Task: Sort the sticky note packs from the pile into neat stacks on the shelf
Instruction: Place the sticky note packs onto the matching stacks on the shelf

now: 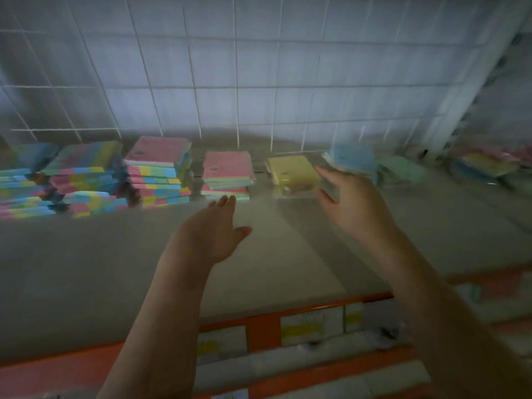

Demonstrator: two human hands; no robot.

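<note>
Sticky note packs: pink-topped stack (pixel 227 174) sits just beyond my left hand (pixel 213 234), fingers straight, holding nothing, not touching. Yellow stack (pixel 292 174) lies between both hands, nearer the right. My right hand (pixel 354 203) grips a blue-topped pack (pixel 351 159) w/ curled fingers, just right of yellow; blur hides whether it's on the shelf (pixel 115 269). Next, I judge: set it beside yellow, edges parallel.
</note>
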